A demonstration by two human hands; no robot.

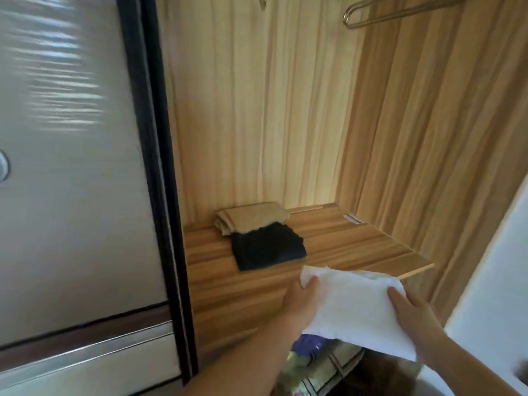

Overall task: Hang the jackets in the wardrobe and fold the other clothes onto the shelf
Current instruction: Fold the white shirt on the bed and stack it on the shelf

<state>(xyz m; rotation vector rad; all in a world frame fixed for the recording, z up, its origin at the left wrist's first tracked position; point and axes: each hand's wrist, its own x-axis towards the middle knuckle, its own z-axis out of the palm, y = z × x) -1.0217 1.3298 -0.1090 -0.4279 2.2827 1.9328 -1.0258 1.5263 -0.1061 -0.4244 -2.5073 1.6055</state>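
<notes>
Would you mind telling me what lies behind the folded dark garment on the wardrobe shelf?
A folded beige garment lies behind the dark garment, touching its rear edge, on the wooden shelf. The dark garment's rear edge seems to overlap the beige one's front, hiding it.

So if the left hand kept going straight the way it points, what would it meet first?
Probably the black folded garment on the shelf; the left hand, gripping the white folded cloth, points roughly toward it, though depth is unclear.

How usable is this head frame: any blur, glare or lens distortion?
Head view: motion blur streaks the glossy sliding door, which also carries window glare; wide-angle bending tilts the wardrobe walls; the folded white garment is nearly washed out, yet both hands and the dark and beige folded clothes on the shelf read clearly.
</notes>
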